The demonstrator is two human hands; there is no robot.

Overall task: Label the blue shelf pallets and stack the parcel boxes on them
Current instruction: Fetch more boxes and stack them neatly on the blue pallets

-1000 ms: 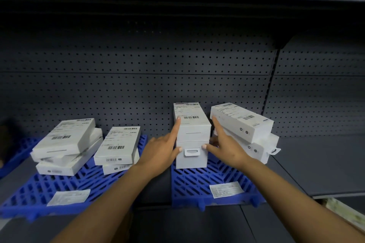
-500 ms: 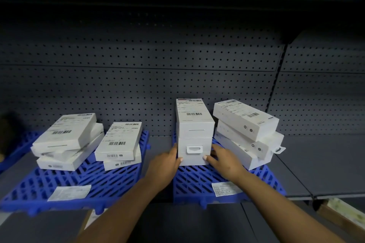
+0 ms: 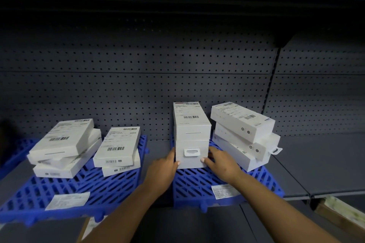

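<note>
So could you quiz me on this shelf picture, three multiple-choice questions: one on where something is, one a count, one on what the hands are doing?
1. Where is the paper label on the right pallet?
A. near its front edge
B. on top of the boxes
C. on the back wall

2. How many boxes are in the tilted stack at far right?
A. one
B. three
C. five

3. What are the two hands doing?
A. hanging idle
B. peeling a label
C. holding the lower box of the middle stack from both sides

Answers: 1 A, the label lies flat by the front rim. 2 B, three fanned boxes show. 3 C, the left hand and right hand flank that box, thumbs on its front.
</note>
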